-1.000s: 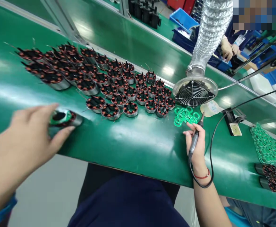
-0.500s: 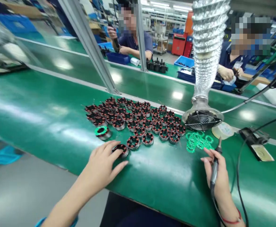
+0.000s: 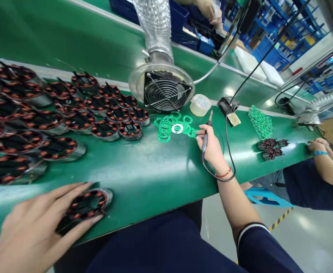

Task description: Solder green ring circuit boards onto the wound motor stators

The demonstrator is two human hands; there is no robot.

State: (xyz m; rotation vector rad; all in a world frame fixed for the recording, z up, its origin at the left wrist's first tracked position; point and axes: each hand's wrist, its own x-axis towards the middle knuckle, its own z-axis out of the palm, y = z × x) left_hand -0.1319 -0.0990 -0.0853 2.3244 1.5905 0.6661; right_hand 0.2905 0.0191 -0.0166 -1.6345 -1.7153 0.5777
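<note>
At the near edge of the green bench [image 3: 143, 178], the left hand [image 3: 32, 227] lies over a wound stator [image 3: 88, 204], fingers spread and curled round its rim, with the thumb low on its near side. The grip looks loose rather than clamped; the part rests on the mat near the bench edge. To handle it well, the fingers should stay on the metal rim and off the copper coils, and the stator should sit flat and steady.

Further along on the right, the right hand [image 3: 212, 148] is closed around a soldering iron [image 3: 206, 132], held like a pen with the tip pointing away, its black cable [image 3: 229, 151] looping past the wrist. The tip stands just beside a heap of green ring boards [image 3: 173, 127]. The cable should stay clear of the parts.

To the left, rows of other stators [image 3: 69, 113] cover the mat. Beyond the rings stands a fume extractor fan [image 3: 162, 89] on a silver hose, with a roll of tape [image 3: 200, 105] and an iron stand [image 3: 230, 112] to its right. Far right, another person's arm [image 3: 322, 167] rests on the bench, near more green boards [image 3: 260, 122].
</note>
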